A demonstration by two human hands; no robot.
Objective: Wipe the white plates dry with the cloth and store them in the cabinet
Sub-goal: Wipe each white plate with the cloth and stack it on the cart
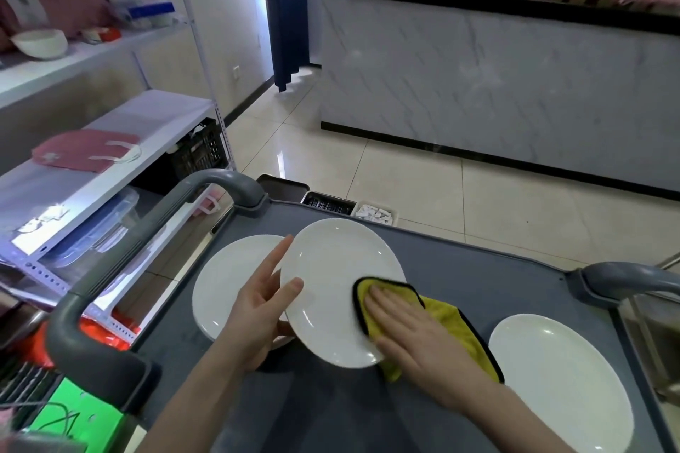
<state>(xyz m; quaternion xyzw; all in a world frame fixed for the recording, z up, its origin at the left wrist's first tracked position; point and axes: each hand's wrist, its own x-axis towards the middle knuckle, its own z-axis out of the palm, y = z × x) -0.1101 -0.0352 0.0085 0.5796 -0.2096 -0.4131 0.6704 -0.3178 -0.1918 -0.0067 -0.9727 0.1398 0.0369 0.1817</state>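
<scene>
White plate [331, 268] partly hidden under yellow cloth [452, 320]

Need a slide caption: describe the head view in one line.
Left hand holds a plate over the cart; right hand presses the cloth on it; two more plates lie beside.

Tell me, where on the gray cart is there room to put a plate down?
Bare cart top lies along the far side, between the held plate and the right handle, beyond the right plate. Another patch sits between the held plate and the near edge. Left and middle are crowded: left plate, left hand, right hand and cloth bunch there.
</scene>
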